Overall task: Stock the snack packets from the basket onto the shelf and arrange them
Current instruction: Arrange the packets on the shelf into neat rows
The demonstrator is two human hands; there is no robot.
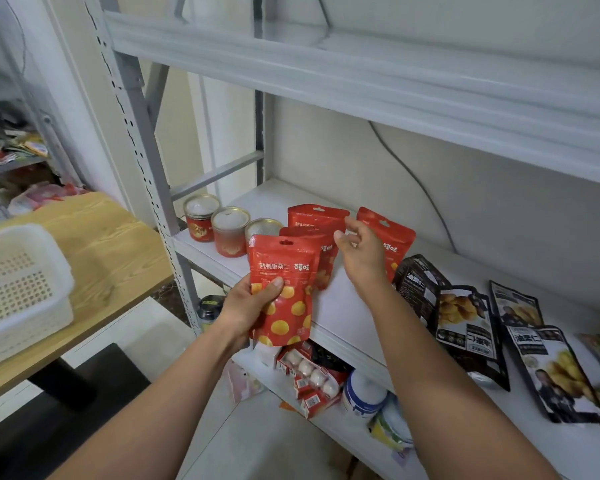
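Shelf (340, 299) is the white board that everything here sits on or near. The left hand (250, 306) holds a red packet (284, 289) upright just in front of the shelf edge, thumb pressed on its front and the other fingers behind it, so the label faces out. It looks ready to go on the shelf next.

The right hand (359, 252) reaches over the shelf with its fingers spread apart and holding nothing. It is between two groups of red packets: two standing packets (314, 233) on one side and one red packet (392, 237) on the other. My guess is that it is making room or straightening them.

Behind the held packet, at the shelf's left end, stand three cans (227, 230). Black packets (468, 327) lie flat farther right on the shelf. The white basket (18, 289) sits on a wooden table (111, 244) left of the shelf; I cannot see any packets in it.
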